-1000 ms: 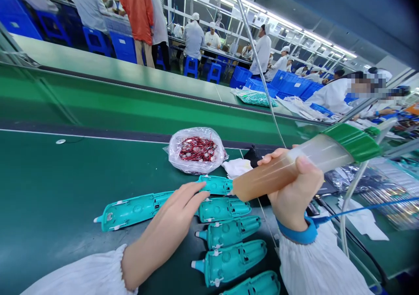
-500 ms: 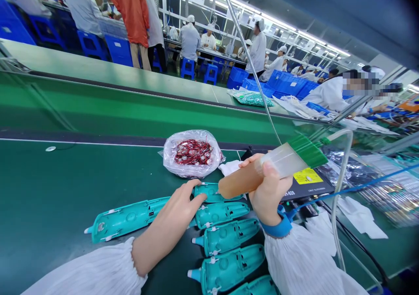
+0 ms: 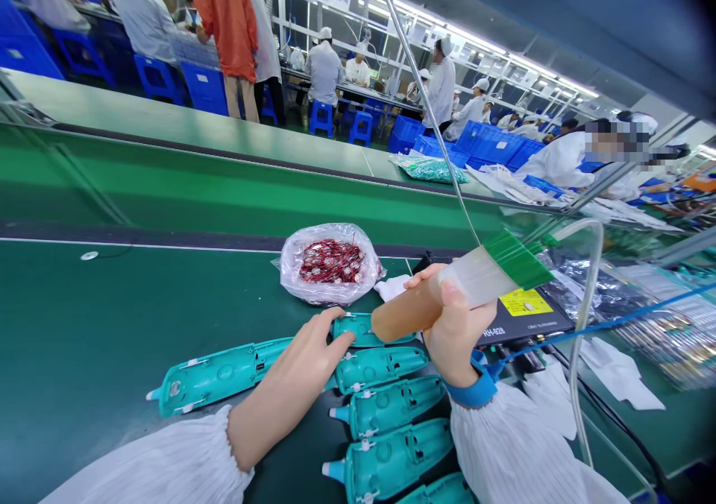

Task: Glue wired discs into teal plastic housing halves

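My right hand (image 3: 456, 336) is wrapped round a large glue syringe (image 3: 408, 312), which holds brownish glue and has a green cap (image 3: 517, 260) with a clear air hose (image 3: 587, 295). Its lower end tilts down left over a teal plastic shell (image 3: 356, 326); the tip is hidden. Thumb and fingers of my left hand (image 3: 310, 351) grip that shell's near end. Under my left wrist lies a longer teal shell (image 3: 215, 377). More open shells, one of them this teal shell (image 3: 400, 455), lie in a column below, several with pale blue tips.
Beyond my hands sits a clear plastic bag (image 3: 291, 269) of red-wired discs. A black box (image 3: 506, 331) with a yellow label stands at right, near white tissues (image 3: 620, 373) and cables. A blue wrist strap (image 3: 473, 388) trails a cord. Co-workers sit and stand behind the green partition (image 3: 224, 191).
My right hand and the syringe have shifted very slightly left. My left hand keeps its grip on the shell.
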